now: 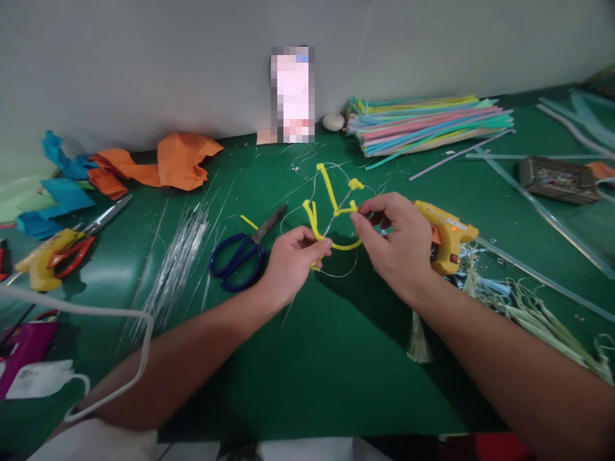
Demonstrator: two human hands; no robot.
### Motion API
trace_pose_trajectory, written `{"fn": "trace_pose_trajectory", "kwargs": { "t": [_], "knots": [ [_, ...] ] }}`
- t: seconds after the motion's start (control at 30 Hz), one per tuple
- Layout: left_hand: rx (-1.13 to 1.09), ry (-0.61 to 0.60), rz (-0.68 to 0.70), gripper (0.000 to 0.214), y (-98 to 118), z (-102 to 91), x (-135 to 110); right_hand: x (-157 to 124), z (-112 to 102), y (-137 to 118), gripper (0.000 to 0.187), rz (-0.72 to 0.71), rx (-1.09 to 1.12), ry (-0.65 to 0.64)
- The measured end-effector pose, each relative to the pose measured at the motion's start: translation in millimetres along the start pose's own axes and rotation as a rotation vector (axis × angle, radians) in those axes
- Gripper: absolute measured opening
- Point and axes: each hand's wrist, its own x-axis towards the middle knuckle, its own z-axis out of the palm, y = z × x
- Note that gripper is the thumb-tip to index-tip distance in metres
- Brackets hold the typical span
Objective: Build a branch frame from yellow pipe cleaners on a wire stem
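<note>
In the middle of the view, yellow pipe cleaners (pixel 328 189) are bent and joined to a frame of thin wire (pixel 346 276) in rough loops. Low on this shape, my left hand (pixel 295 259) pinches a yellow pipe cleaner between thumb and fingers. My right hand (pixel 396 240) is closed at the shape's right side, thumb and forefinger gripping a short yellow piece by its end. Both hands hold the shape just above the green table. Blue-handled scissors (pixel 243 256) lie left of my left hand, and a yellow glue gun (pixel 451 237) sits partly behind my right hand.
A pile of coloured pipe cleaners (pixel 427 125) lies at the back right. Clear thin strips (pixel 175 262) and crumpled orange paper (pixel 185 160) are on the left. A phone (pixel 293 96) leans against the wall. Pale tassels (pixel 533 314) lie right, beside a brown box (pixel 557 179).
</note>
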Motion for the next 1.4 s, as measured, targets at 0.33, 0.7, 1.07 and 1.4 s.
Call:
{"fn": "trace_pose_trajectory", "kwargs": {
  "t": [0.33, 0.7, 1.07, 1.4],
  "knots": [
    [0.014, 0.012, -0.015, 0.02, 1, -0.9, 2, 0, 3, 1, 0.013, 0.226, 0.524, 0.219],
    [-0.001, 0.024, -0.024, 0.021, -2, -2.3, 3, 5, 12, 13, 0.012, 0.233, 0.701, 0.297],
    [-0.029, 0.009, 0.002, 0.02, -3, -2.7, 3, 0, 5, 9, 0.013, 0.245, 0.439, 0.185],
    [-0.14, 0.027, 0.033, 0.02, -4, -3.3, 2, 7, 6, 7, 0.011, 0.699, 0.676, -0.019]
  ]
}}
